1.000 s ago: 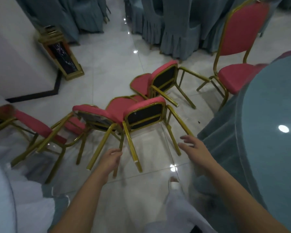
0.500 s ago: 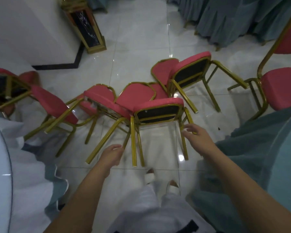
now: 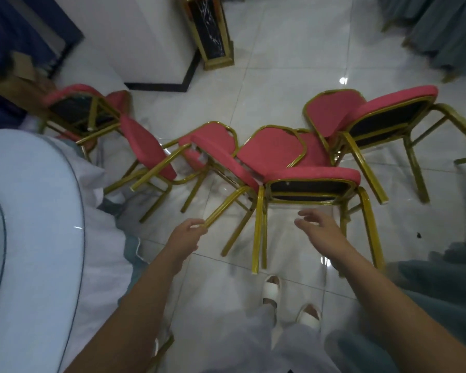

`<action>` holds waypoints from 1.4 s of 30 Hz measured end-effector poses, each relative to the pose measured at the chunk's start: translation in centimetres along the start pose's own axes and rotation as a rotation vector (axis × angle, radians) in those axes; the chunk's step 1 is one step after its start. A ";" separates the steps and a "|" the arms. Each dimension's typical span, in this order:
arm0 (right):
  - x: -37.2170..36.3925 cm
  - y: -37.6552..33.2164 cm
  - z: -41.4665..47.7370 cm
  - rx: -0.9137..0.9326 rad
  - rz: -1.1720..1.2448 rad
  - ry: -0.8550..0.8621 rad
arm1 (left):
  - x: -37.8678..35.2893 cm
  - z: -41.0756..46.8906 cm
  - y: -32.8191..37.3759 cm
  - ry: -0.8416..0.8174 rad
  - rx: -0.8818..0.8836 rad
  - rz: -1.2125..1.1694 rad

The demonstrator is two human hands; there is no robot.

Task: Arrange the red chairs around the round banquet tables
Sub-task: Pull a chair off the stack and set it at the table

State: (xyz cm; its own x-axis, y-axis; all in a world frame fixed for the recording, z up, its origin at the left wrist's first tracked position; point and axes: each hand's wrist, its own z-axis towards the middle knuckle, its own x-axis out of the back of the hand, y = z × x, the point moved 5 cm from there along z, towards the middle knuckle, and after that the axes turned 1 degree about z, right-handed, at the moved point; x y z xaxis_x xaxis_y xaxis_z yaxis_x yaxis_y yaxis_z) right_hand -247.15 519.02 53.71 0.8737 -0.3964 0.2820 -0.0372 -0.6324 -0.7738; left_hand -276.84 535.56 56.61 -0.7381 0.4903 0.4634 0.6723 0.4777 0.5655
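1. Presently the left hand (image 3: 186, 234) pinches the tip of a gold leg (image 3: 221, 208), fingers curled round it. The right hand (image 3: 324, 232) is spread wide and holds nothing; it hovers just short of the near chair (image 3: 314, 179), and no contact is evident.
2. The near chair lies tipped over directly ahead of both hands. Its seat underside faces them, and its legs run from the seat back toward the hands. The right hand is the nearer; two of the legs stand just beyond its fingertips.
3. The pinched leg appears to belong to the neighbour chair (image 3: 218, 149), ahead-left of the left hand. The frames overlap, so this is not certain.
4. Count: five red chairs, all toppled, in a ragged row ahead of the hands. A bit of gold frame far right of the right hand may be a sixth; cannot tell.
5. One white table (image 3: 38, 184) lies left of the left arm. A teal cloth (image 3: 441, 292) lies right of the right arm, likely a second table.
6. Judgement: righting means pulling along the leg axis, and the tangled frames may drag neighbours.
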 end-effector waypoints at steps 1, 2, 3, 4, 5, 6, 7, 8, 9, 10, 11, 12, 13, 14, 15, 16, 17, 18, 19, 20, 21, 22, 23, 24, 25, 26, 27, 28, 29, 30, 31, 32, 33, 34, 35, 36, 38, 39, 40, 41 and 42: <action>-1.1 -0.3 0.1 0.002 -0.002 -0.015 | 0.9 0.3 -0.8 0.007 0.005 -0.004; -2.1 -0.6 0.3 0.002 -0.001 -0.036 | 1.7 0.5 -1.6 -0.004 0.020 -0.005; -3.0 -1.0 0.4 0.002 0.003 -0.062 | 2.5 0.6 -2.5 -0.024 0.049 0.001; -3.9 -1.4 0.3 0.005 0.008 -0.091 | 3.1 0.6 -3.5 -0.039 0.081 0.003; -4.6 -1.8 0.0 0.014 0.014 -0.110 | 3.7 0.5 -4.3 -0.035 0.096 0.002; -5.3 -2.3 -0.2 0.024 0.018 -0.121 | 4.2 0.5 -4.9 -0.009 0.087 -0.002; -6.0 -2.7 -0.3 0.025 0.019 -0.138 | 4.8 0.4 -5.4 0.020 0.071 -0.008; -6.6 -2.9 -0.2 0.025 0.022 -0.152 | 5.4 0.5 -5.9 0.048 0.057 -0.009; -7.1 -3.0 0.0 0.020 0.018 -0.164 | 5.5 0.5 -6.6 0.072 0.060 -0.014; -7.5 -3.0 0.0 0.004 0.010 -0.183 | 5.5 0.4 -7.3 0.092 0.073 -0.026; -8.1 -3.1 0.2 -0.010 0.014 -0.191 | 5.6 0.2 -7.7 0.111 0.080 -0.042; -8.5 -3.2 0.4 -0.024 0.022 -0.193 | 5.6 0.1 -7.9 0.114 0.074 -0.047; -9.0 -3.5 0.4 -0.039 0.027 -0.194 | 5.6 0.1 -7.9 0.100 0.063 -0.036; -9.4 -3.8 0.6 -0.052 0.033 -0.190 | 5.6 0.2 -7.6 0.082 0.049 -0.025; -9.8 -4.2 0.8 -0.062 0.039 -0.183 | 5.9 0.7 -7.1 0.065 0.030 -0.012; -10.1 -4.5 1.1 -0.066 0.046 -0.175 | 6.3 1.5 -6.4 0.055 0.016 -0.001; -10.4 -4.9 1.5 -0.066 0.052 -0.166 | 7.0 2.7 -5.6 0.058 0.006 0.010; -10.8 -5.4 2.0 -0.066 0.060 -0.154 | 7.9 4.3 -4.6 0.068 -0.005 0.019; -11.1 -5.8 2.5 -0.068 0.074 -0.138 | 8.8 6.1 -3.4 0.073 -0.020 0.025; -11.5 -6.1 3.3 -0.077 0.094 -0.123 | 9.7 8.0 -2.0 0.066 -0.037 0.038; -12.0 -6.3 4.1 -0.099 0.117 -0.102 | 10.5 10.3 -0.5 0.048 -0.055 0.053; -12.7 -6.4 5.3 -0.132 0.143 -0.071 | 11.2 12.8 1.0 0.026 -0.072 0.072; -13.5 -6.5 6.5 -0.171 0.167 -0.038 | 11.9 15.5 2.5 0.010 -0.085 0.094; -14.6 -6.5 7.6 -0.211 0.192 -0.009 | 12.6 18.2 3.8 0.006 -0.096 0.118; -15.9 -6.6 8.9 -0.248 0.225 0.018 | 13.3 21.1 5.2 0.004 -0.117 0.143; -17.3 -6.7 10.1 -0.289 0.267 0.051 | 13.8 23.9 6.6 -0.009 -0.136 0.171; -18.8 -6.8 11.3 -0.338 0.306 0.095 | 14.2 26.8 7.8 -0.028 -0.141 0.194; -20.3 -7.0 12.6 -0.388 0.338 0.140 | 14.6 29.5 8.8 -0.052 -0.135 0.213; -21.8 -7.1 13.8 -0.443 0.369 0.168 | 14.9 31.8 9.5 -0.084 -0.122 0.236; -23.3 -7.2 14.8 -0.509 0.401 0.190 | 15.1 33.9 10.1 -0.127 -0.114 0.283; -24.5 -7.3 15.8 -0.575 0.433 0.220 | 15.1 35.9 10.8 -0.167 -0.120 0.338; -25.5 -7.3 16.8 -0.628 0.465 0.260 | 14.9 37.7 11.6 -0.193 -0.133 0.384; -26.4 -7.3 17.7 -0.675 0.496 0.295 | 14.7 39.5 12.4 -0.207 -0.144 0.423; -27.2 -7.3 18.7 -0.719 0.530 0.316 | 14.5 41.3 13.0 -0.212 -0.151 0.461; -27.8 -7.4 19.7 -0.764 0.560 0.323 | 14.5 43.2 13.6 -0.211 -0.160 0.488; -28.3 -7.5 20.7 -0.807 0.585 0.326 | 14.5 44.8 14.0 -0.209 -0.159 0.504; -28.8 -7.5 22.8 -0.851 0.613 0.333 | 14.4 48.1 14.8 -0.200 -0.137 0.504; -28.9 -7.4 24.1 -0.860 0.617 0.335 | 14.3 49.9 15.1 -0.203 -0.126 0.509; -29.0 -7.1 25.3 -0.868 0.620 0.338 | 14.2 51.9 15.2 -0.206 -0.120 0.521; -29.2 -6.8 26.5 -0.868 0.625 0.341 | 14.0 53.8 15.1 -0.212 -0.115 0.538; -29.3 -6.4 27.6 -0.858 0.632 0.346 | 13.8 55.6 14.8 -0.222 -0.107 0.556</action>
State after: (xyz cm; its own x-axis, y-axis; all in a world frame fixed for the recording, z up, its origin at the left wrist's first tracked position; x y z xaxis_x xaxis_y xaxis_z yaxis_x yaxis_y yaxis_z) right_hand -259.14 553.09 34.74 0.4028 -0.8878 0.2226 -0.8651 -0.4487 -0.2242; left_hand -273.97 589.95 33.47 -0.2407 0.7911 0.5623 0.9360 0.0360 0.3500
